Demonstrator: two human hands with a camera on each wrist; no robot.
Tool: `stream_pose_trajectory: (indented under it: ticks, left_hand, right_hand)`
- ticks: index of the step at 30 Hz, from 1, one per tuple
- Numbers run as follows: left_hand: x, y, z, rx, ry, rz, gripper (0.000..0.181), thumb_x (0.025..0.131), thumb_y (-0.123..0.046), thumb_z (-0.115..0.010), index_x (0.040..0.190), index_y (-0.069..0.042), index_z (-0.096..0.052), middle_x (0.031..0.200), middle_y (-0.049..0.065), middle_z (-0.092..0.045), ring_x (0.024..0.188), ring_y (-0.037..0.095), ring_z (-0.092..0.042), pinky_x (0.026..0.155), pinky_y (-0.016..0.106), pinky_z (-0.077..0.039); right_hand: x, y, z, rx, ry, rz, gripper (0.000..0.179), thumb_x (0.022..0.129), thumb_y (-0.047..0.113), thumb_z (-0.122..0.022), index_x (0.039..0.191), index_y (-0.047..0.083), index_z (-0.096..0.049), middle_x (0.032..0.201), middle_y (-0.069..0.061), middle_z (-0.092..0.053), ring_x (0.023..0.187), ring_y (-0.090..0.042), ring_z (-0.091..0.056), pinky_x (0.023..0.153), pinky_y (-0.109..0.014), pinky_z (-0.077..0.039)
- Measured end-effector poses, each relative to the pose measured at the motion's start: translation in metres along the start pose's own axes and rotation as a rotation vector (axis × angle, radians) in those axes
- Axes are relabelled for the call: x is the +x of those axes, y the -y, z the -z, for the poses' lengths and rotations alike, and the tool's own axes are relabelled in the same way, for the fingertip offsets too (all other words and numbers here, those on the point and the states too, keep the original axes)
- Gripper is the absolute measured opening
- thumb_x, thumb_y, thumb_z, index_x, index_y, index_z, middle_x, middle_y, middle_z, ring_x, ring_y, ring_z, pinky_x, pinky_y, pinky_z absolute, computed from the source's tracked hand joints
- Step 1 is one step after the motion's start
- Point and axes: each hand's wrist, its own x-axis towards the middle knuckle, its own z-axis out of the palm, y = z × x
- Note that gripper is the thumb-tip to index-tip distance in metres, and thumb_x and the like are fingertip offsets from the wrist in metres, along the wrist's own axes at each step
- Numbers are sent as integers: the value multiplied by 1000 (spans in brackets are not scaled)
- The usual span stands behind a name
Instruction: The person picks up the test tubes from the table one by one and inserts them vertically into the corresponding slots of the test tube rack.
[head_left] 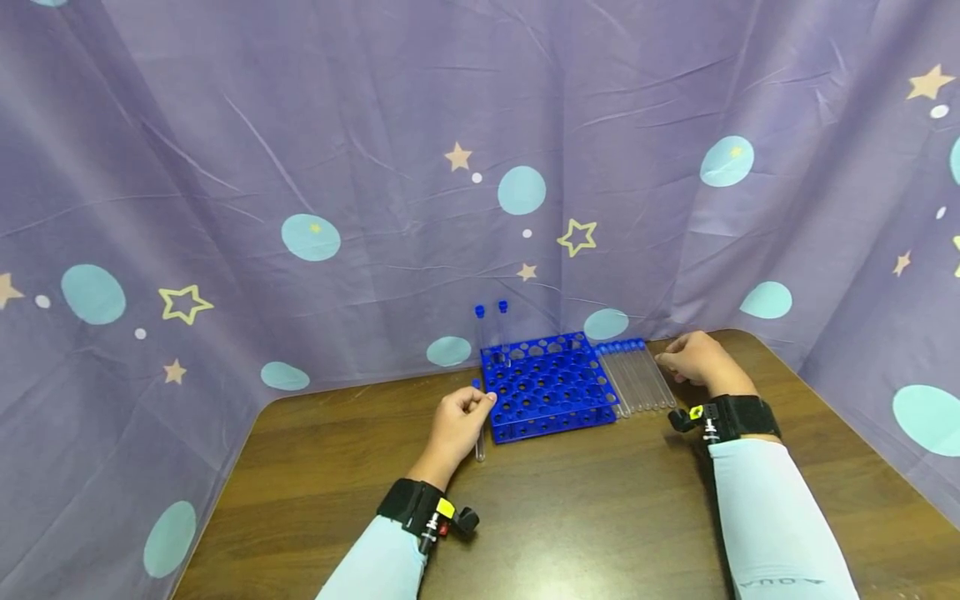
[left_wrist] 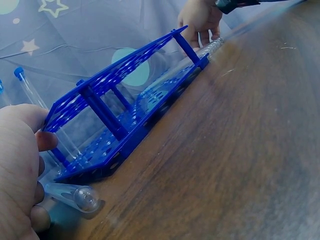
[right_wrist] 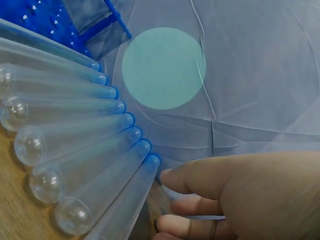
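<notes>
My left hand (head_left: 459,425) is at the near left corner of a blue plastic test tube rack (head_left: 551,383). The left wrist view shows its thumb and a finger pinching the corner of the rack's top plate. A clear test tube (left_wrist: 75,196) lies on the table under that hand, beside the rack. My right hand (head_left: 699,360) is at the right end of a row of clear test tubes (head_left: 637,379) with blue caps. In the right wrist view its fingers are loosely bent, holding nothing, with the thumb tip close to the cap of the outermost test tube (right_wrist: 127,200).
Two capped test tubes stand upright in the rack's back left holes, one with its cap (head_left: 503,306) nearest the middle. The row lies flat against the rack's right side. Behind the wooden table (head_left: 570,517) hangs a purple curtain (head_left: 390,183) with stars and dots.
</notes>
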Motion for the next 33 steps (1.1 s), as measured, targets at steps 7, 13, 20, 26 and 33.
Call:
stream_pose_trajectory:
  ticks: [7, 13, 20, 26, 33]
  left_hand:
    - [-2, -1, 0, -12, -8, 8, 29, 105, -27, -82, 84, -8, -78, 65, -10, -50, 58, 6, -49, 61, 25, -44]
    - [-3, -2, 0, -18, -6, 4, 30, 106, -27, -82, 84, -8, -77, 65, -10, -50, 59, 7, -49, 61, 25, -44]
    - [-1, -1, 0, -13, -9, 9, 29, 105, -27, -82, 83, -9, -77, 65, -10, -51, 58, 6, -49, 61, 25, -44]
    - [-1, -1, -1, -11, -5, 18, 30, 105, -28, -83, 84, -9, -77, 65, -11, -50, 60, 8, -49, 62, 26, -45]
    - [-2, -3, -1, -9, -13, 12, 30, 105, -26, -83, 81, -9, -75, 65, -10, -50, 63, 9, -48, 62, 25, -42]
  right_hand:
    - [-2, 3, -3, 15, 22, 2, 41, 102, 25, -71, 125, -8, -77, 87, -11, -78, 80, -20, -74, 69, -34, -64]
    - [-3, 5, -2, 18, 10, 12, 39, 101, 22, -73, 124, -9, -77, 94, -17, -81, 81, -22, -77, 69, -38, -66]
    - [-3, 6, -2, 51, 29, 7, 38, 101, 21, -71, 124, -9, -77, 93, -14, -80, 81, -21, -76, 70, -37, -66]
    - [-1, 7, -5, 71, 24, -7, 37, 102, 20, -73, 124, -9, -78, 95, -15, -80, 80, -20, -76, 69, -37, -65]
    - [1, 12, -10, 84, 2, 1, 31, 98, 15, -72, 114, -9, -81, 82, -10, -78, 73, -17, -73, 66, -36, -65]
